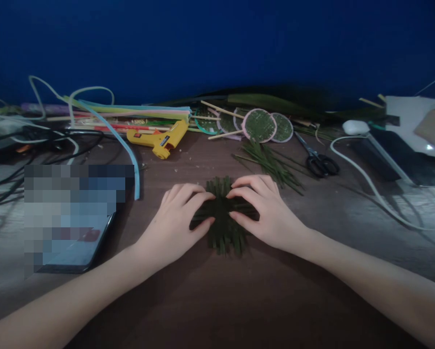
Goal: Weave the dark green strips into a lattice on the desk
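Observation:
A small mat woven from dark green leaf strips [222, 211] lies on the brown table in front of me, its loose strip ends sticking out on all sides. My left hand [183, 208] grips its left side between curved fingers and thumb. From the right, my right hand [263, 208] holds the opposite side in the same way, thumb nearer to me. The strips under both palms are partly hidden. Just beyond the right hand lies a loose pile of cut green strips [270, 167].
Behind are a yellow glue gun [163, 139], round woven fans [260, 126] on sticks and black-handled scissors [321, 166]. A blurred-out tablet-like device [83, 228] and a blue strip [132, 162] lie left. Cables [17, 140] tangle far left; a phone [408, 155] and white cord [377, 198] lie right.

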The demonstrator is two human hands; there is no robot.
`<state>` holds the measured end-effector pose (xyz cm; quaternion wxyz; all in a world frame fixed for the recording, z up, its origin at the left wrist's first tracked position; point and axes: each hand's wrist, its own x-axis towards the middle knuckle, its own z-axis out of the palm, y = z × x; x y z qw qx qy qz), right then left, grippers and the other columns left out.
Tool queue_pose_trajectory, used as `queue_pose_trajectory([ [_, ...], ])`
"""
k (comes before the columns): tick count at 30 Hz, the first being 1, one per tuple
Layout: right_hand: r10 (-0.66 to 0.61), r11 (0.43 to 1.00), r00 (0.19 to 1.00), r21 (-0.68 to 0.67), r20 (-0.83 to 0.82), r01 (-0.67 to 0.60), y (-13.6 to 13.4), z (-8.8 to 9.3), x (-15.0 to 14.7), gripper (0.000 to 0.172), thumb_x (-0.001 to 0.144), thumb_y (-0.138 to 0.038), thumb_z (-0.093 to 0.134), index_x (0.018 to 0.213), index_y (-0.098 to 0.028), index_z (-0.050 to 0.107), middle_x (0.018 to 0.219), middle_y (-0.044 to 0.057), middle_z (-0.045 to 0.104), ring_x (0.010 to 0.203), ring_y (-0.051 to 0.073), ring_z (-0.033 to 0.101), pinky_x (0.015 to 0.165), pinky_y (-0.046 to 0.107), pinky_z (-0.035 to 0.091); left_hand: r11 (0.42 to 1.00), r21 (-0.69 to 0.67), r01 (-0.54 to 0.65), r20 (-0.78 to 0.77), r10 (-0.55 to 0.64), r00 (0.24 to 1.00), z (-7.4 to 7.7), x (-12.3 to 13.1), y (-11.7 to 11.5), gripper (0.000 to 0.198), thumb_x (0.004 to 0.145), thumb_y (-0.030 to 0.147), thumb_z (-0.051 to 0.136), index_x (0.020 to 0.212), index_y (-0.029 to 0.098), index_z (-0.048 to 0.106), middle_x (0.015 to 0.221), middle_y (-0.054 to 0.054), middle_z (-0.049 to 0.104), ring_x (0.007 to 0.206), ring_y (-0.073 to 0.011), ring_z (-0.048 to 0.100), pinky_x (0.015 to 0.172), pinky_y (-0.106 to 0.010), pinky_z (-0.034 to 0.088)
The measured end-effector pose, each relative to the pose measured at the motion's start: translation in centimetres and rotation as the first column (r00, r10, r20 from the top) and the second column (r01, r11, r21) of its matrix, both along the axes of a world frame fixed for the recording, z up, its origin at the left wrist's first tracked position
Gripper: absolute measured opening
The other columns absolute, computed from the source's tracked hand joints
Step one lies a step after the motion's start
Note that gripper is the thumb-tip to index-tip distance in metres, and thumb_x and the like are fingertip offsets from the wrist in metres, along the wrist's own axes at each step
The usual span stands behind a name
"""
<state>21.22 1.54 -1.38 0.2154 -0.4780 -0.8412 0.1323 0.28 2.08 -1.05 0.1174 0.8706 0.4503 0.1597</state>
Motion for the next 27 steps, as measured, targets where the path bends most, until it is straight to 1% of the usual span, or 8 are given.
queue_pose_trajectory([
  [7,-0.093,0.996,0.995,-0.004,-0.039,0.093,-0.08,-0.08,0.01,0.024,0.076,-0.032,0.059,0.096,-0.020,0.050,0.105,0.010,0.051,0.102,0.026,0.044,0.084,0.041,0.037,1.000,0.000,-0.006,-0.004,0.006,1.000,0.07,0.05,-0.03,0.025,0.082,0.025,0.051,0.106,0.020,0.055,0.104,-0.006,0.055,0.101,-0.0231,0.048,0.087,-0.041,0.040],
  [14,-0.081,0.997,0.996,-0.015,-0.024,0.080,-0.07,-0.02,-0.02,0.020,0.078,-0.032,0.057,0.093,-0.021,0.051,0.104,0.009,0.052,0.101,0.026,0.044,0.083,0.041,0.037,1.000,0.006,0.001,-0.006,-0.001,1.000,0.00,-0.04,-0.03,0.026,0.082,0.025,0.051,0.107,0.021,0.054,0.103,-0.006,0.055,0.100,-0.0231,0.048,0.086,-0.040,0.041],
  [20,-0.068,0.998,0.997,-0.017,-0.028,0.067,-0.10,0.06,-0.05,0.017,0.078,-0.030,0.058,0.090,-0.019,0.051,0.104,0.009,0.052,0.101,0.025,0.044,0.083,0.041,0.037,1.000,0.012,0.002,-0.016,-0.002,1.000,0.02,-0.01,-0.05,0.026,0.082,0.025,0.051,0.107,0.020,0.054,0.103,-0.006,0.055,0.101,-0.0228,0.047,0.087,-0.040,0.040],
  [27,-0.064,0.998,0.998,-0.024,-0.027,0.064,-0.03,0.08,-0.01,0.017,0.078,-0.030,0.058,0.088,-0.018,0.051,0.105,0.009,0.052,0.102,0.025,0.044,0.085,0.040,0.036,1.000,0.013,0.004,-0.013,-0.004,1.000,0.03,-0.01,-0.03,0.026,0.082,0.025,0.052,0.107,0.019,0.054,0.103,-0.006,0.055,0.101,-0.0229,0.047,0.086,-0.038,0.040],
])
